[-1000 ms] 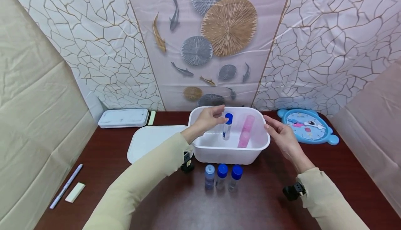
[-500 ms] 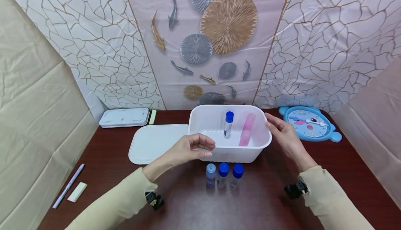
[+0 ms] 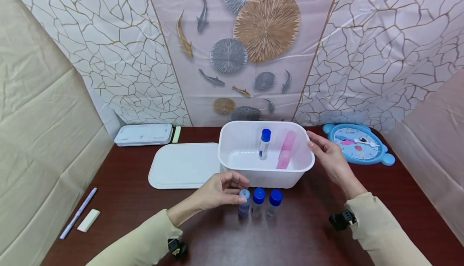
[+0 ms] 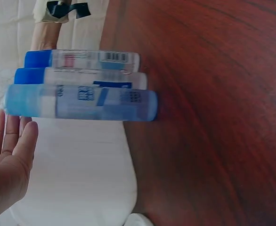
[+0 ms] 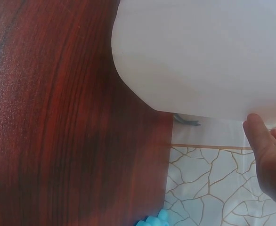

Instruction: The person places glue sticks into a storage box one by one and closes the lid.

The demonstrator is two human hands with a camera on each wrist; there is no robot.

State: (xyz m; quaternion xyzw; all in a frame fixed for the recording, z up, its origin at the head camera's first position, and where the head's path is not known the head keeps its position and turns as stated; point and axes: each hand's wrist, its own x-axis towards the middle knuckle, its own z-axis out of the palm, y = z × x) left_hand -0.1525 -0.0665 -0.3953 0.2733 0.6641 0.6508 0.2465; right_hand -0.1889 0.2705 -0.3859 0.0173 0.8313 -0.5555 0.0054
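Note:
My left hand (image 3: 222, 188) reaches to the light-blue glue stick (image 3: 244, 207), with the thumb right at its cap and the fingers spread around it. In the left wrist view that same glue stick (image 4: 81, 102) stands just beyond the parted fingertips. Two clear glue sticks with dark blue caps (image 3: 259, 195) (image 3: 275, 197) stand beside it in a row. My right hand (image 3: 331, 162) rests its fingertips and thumb against the right rim of a white plastic box (image 3: 266, 179). Inside the box are an upright blue-capped glue stick (image 3: 264, 147) and a pink tube (image 3: 286, 151).
A white lid (image 3: 183, 166) lies left of the box. Behind it are a pale pencil case (image 3: 143, 134) and a small light-green block (image 3: 176, 135). A blue toy clock (image 3: 357, 143) lies at the right. A pen (image 3: 77, 213) and an eraser (image 3: 88, 220) lie at the left.
My left hand has let go of the blue-capped glue stick, left it standing in the box, and come down to the light-blue one in front. The right hand stays at the rim.

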